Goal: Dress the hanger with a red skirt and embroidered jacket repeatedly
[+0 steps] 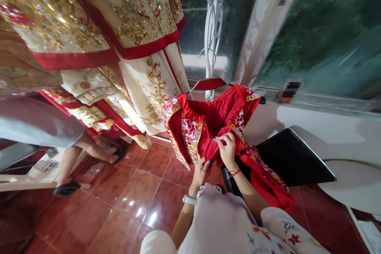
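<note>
A red embroidered jacket (208, 121) hangs open on a red hanger (208, 83) from a white ornate stand (214, 20). My right hand (228, 149) pinches the jacket's red lining near the front opening, fingers closed on the cloth. My left hand (201, 172) reaches up from below and grips the lower edge of the same garment beside its silver and gold embroidered panel (190, 133). A white watch sits on my left wrist, a red cord on my right.
Cream and gold embroidered gowns with red trim (131, 20) hang at upper left. Another person's bare legs in sandals (86, 154) stand at left. A black chair (288, 158) stands at right on the glossy red tile floor (131, 202), below a window.
</note>
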Available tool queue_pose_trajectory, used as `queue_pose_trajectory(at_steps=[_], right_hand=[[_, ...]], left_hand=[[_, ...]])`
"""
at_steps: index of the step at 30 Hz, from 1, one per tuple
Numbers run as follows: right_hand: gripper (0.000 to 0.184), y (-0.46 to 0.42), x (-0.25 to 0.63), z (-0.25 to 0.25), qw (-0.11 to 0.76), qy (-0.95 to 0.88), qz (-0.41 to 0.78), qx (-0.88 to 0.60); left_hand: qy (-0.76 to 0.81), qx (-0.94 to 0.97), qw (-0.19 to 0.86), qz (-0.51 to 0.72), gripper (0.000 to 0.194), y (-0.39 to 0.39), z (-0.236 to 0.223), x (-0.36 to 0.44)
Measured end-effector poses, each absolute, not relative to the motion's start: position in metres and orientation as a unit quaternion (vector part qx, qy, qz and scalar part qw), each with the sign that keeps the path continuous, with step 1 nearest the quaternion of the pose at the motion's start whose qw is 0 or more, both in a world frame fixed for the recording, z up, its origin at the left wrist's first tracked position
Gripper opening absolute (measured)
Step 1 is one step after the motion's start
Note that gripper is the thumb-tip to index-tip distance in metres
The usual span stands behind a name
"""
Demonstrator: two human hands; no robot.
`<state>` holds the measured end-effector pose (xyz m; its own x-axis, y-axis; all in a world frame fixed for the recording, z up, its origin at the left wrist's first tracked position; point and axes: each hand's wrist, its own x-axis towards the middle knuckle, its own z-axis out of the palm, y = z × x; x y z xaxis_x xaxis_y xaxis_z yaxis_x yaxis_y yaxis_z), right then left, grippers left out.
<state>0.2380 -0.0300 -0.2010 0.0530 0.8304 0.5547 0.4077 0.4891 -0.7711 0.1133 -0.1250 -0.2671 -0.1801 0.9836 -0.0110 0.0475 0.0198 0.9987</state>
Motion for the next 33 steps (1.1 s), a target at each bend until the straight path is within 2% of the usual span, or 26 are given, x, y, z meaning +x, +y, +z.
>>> queue_pose_trajectory(at_steps=[4,6,8,10,14,16,24,28,33], right_hand=[[0.022,-0.02,0.238,-0.174,0.542,-0.71,0.169,-0.416],[0.022,-0.025,0.238,-0.169,0.537,-0.719,0.171,-0.407],[0.021,-0.035,0.237,-0.168,0.539,-0.716,0.165,-0.412],[0.022,-0.044,0.237,-0.169,0.541,-0.715,0.155,-0.414],[0.027,-0.056,0.236,-0.172,0.545,-0.721,0.141,-0.405],[0.028,-0.059,0.237,-0.174,0.547,-0.723,0.136,-0.399],[0.028,-0.041,0.238,-0.18,0.544,-0.706,0.147,-0.429],[0.027,-0.018,0.236,-0.157,0.546,-0.701,0.115,-0.444],[0.022,0.005,0.229,-0.12,0.541,-0.709,0.027,-0.452]], left_hand=[[0.604,0.444,0.392,0.533,0.036,-0.133,-0.273,0.109],[0.648,0.42,0.287,0.566,0.037,-0.135,-0.269,0.108],[0.674,0.422,0.169,0.583,0.045,-0.131,-0.259,0.11],[0.672,0.472,0.107,0.561,0.042,-0.12,-0.243,0.114],[0.659,0.549,0.109,0.502,0.015,-0.085,-0.21,0.127],[0.657,0.556,0.113,0.497,0.01,-0.074,-0.202,0.133],[0.641,0.583,0.123,0.484,0.018,-0.078,-0.203,0.136],[0.632,0.58,0.127,0.498,0.017,-0.075,-0.194,0.136],[0.631,0.561,0.115,0.524,0.027,-0.077,-0.179,0.135]])
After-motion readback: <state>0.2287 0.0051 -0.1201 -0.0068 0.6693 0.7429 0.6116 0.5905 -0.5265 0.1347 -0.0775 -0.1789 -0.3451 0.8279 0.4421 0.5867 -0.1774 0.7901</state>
